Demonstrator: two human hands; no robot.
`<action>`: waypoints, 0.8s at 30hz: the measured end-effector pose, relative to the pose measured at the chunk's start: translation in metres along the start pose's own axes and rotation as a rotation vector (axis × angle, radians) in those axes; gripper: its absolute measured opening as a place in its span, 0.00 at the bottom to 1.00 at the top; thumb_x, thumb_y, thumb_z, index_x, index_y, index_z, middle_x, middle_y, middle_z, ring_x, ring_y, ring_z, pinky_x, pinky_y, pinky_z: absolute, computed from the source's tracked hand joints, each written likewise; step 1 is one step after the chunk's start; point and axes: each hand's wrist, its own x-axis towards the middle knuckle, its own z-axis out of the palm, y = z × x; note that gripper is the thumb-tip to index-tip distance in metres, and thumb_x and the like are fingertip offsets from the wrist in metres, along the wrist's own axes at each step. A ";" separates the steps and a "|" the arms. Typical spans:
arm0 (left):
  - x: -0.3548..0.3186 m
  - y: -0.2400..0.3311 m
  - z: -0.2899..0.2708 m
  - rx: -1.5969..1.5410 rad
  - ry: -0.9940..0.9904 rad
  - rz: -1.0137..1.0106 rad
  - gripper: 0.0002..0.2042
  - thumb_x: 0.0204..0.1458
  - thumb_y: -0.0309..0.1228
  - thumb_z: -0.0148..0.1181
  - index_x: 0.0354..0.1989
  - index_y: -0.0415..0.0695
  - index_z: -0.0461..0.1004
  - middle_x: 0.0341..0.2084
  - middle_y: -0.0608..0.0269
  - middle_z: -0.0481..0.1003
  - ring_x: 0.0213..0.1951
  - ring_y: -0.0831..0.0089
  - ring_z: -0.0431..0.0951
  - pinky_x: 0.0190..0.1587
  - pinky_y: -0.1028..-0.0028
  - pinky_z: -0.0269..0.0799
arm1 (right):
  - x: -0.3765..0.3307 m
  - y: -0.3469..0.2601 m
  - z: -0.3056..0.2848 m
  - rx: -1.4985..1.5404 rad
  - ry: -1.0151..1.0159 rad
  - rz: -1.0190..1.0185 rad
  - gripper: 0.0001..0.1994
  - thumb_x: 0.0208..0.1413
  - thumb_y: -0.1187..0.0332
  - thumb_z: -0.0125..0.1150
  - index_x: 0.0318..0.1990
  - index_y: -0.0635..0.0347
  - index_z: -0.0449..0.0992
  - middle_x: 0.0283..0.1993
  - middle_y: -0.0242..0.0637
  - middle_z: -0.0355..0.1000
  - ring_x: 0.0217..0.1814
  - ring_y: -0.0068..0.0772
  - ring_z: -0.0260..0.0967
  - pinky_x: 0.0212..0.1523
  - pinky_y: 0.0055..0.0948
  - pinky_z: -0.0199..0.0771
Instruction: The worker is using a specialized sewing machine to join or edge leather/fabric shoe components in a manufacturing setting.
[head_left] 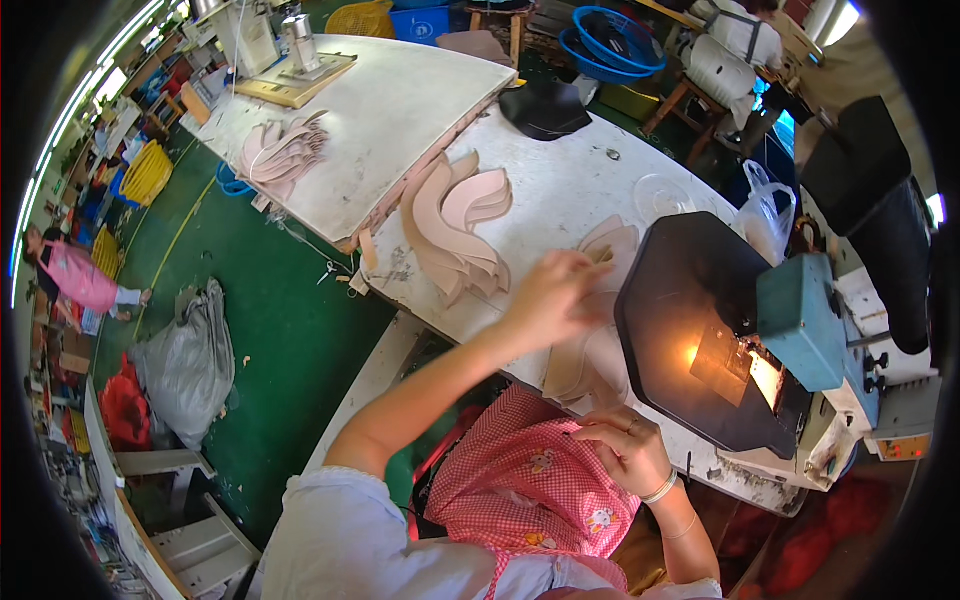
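My left hand reaches over the table, above loose curved beige pieces that look like flat shoe parts. Its fingers are bent and slightly smeared, so whether it grips a piece is hidden. More beige pieces lie just beyond it, close to the machine's black plate. My right hand hovers at the table's front edge, above my red checked apron. Its fingers are loosely curled and apart, with nothing visible in them. To the left rests a fanned stack of curved beige pieces.
A blue-green machine head stands over the black plate, with a glowing lamp spot. Another pile of beige pieces sits on the adjoining table. A black sheet and a plastic bag lie farther back. Other people are at a distance.
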 end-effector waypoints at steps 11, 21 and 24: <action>0.003 0.001 0.017 0.059 0.122 0.341 0.11 0.48 0.29 0.70 0.41 0.46 0.83 0.43 0.60 0.77 0.53 0.56 0.75 0.52 0.58 0.75 | -0.026 0.002 -0.016 -0.064 0.072 0.068 0.16 0.48 0.82 0.63 0.43 0.52 0.86 0.47 0.34 0.83 0.44 0.40 0.83 0.44 0.34 0.85; 0.017 0.126 -0.061 -0.392 -0.142 0.330 0.14 0.53 0.18 0.67 0.48 0.43 0.84 0.27 0.63 0.80 0.25 0.66 0.74 0.30 0.69 0.69 | -0.050 -0.044 -0.078 -0.229 0.666 -0.185 0.15 0.42 0.81 0.63 0.39 0.56 0.87 0.41 0.33 0.83 0.36 0.35 0.75 0.39 0.33 0.73; 0.033 0.133 -0.032 -0.098 -0.178 0.391 0.14 0.49 0.25 0.72 0.46 0.43 0.84 0.30 0.63 0.77 0.33 0.63 0.73 0.40 0.62 0.70 | -0.030 -0.046 -0.082 -0.434 0.644 0.173 0.18 0.50 0.76 0.67 0.50 0.59 0.84 0.52 0.38 0.81 0.54 0.45 0.73 0.57 0.41 0.67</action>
